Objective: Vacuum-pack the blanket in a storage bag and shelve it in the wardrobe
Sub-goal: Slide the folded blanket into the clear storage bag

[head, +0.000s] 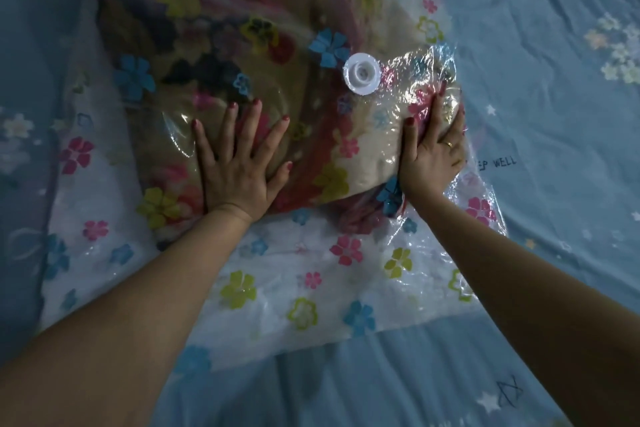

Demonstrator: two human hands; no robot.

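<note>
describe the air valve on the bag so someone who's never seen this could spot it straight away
On the blue bedsheet lies a clear storage bag printed with flowers, a blanket inside. The valve sits on top, just beyond the two pressing hands. It is the only plain white, round, hard plastic disc among the flowers.

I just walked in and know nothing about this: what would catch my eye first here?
Two bare hands pressing on a clear, flower-printed storage bag lying on a blue bedsheet: the left hand flat with fingers spread, the right hand against the bundle's right side. Inside the bag sits a colourful folded blanket, and a round white valve stands just beyond the hands.
</note>
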